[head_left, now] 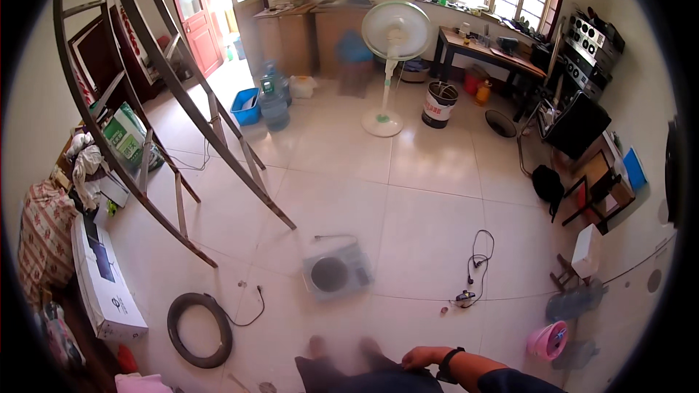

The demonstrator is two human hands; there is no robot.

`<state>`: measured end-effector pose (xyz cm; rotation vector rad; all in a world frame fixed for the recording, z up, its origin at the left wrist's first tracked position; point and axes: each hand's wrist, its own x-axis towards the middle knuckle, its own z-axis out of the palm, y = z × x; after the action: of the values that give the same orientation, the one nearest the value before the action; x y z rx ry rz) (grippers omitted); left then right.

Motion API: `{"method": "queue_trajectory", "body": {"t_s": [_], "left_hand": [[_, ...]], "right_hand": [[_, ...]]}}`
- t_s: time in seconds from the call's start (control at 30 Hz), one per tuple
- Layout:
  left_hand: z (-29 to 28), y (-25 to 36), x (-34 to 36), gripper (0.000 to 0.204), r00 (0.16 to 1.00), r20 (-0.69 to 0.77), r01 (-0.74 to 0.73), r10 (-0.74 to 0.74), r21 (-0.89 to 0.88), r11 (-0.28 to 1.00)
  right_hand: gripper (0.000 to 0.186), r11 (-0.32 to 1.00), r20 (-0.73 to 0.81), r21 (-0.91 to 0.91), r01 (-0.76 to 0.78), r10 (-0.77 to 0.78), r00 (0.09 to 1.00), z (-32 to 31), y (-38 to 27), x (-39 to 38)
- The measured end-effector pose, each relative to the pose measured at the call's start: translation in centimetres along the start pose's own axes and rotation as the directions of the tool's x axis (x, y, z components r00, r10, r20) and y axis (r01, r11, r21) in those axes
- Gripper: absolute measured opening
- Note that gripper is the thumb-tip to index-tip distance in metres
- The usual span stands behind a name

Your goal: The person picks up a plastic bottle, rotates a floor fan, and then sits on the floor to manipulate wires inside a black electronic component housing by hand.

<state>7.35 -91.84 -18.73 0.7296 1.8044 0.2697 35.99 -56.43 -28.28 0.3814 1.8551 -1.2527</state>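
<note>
My right hand [421, 357] hangs low by my dark trousers [364, 378], a black band [450, 364] round its wrist. Its fingers are curled in; what they hold, if anything, is hidden. No part of my left hand shows. On the tiles ahead of my feet [370, 347] lies a grey boxy device [338, 271] with a round black disc and a thin rod at its far edge. It is blurred, so its kind is unclear. A black tyre [200, 330] lies to the left, beside a short cable [252, 314]. Right of the device lies a black cord [477, 266] with plugs.
A tall wooden stepladder [178, 207] stands at left, near a long white box [109, 284]. Farther back are a white standing fan [386, 94], water bottles [274, 108] and a paint bucket [440, 105]. A pink bucket [546, 342] sits at right, below a small stool [564, 273].
</note>
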Motion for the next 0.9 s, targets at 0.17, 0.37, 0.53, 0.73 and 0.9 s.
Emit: {"method": "queue_trajectory", "body": {"t_s": [0.17,0.37,0.53,0.73,0.9], "left_hand": [[-3.2,-0.2,2.6,0.046,0.995,0.070,-0.079,0.073,0.088,0.993],[-7.6,-0.9,5.6,0.038,0.957,0.234,-0.209,0.173,0.138,0.968],[-9.7,-2.6,7.1,0.032,0.940,0.205,-0.321,0.272,0.265,0.909],[-11.8,-3.2,9.8,0.036,0.921,0.248,-0.335,0.299,0.116,0.935],[-12.1,-1.3,11.4,0.038,0.914,0.326,-0.283,0.241,0.088,0.955]], "right_hand": [[0.039,0.981,-0.030,0.171,-0.090,0.096,0.995,2.8,0.3,-0.5],[0.038,0.862,0.035,0.423,-0.278,0.290,0.956,5.0,-3.4,-0.3],[0.037,0.907,-0.201,0.385,-0.169,0.261,0.944,5.6,-10.0,-1.1],[0.034,0.867,-0.258,0.493,-0.069,0.221,0.940,8.5,-10.2,-1.5],[0.033,0.846,-0.353,0.533,-0.023,0.248,0.902,11.7,-8.8,-2.7]]}}
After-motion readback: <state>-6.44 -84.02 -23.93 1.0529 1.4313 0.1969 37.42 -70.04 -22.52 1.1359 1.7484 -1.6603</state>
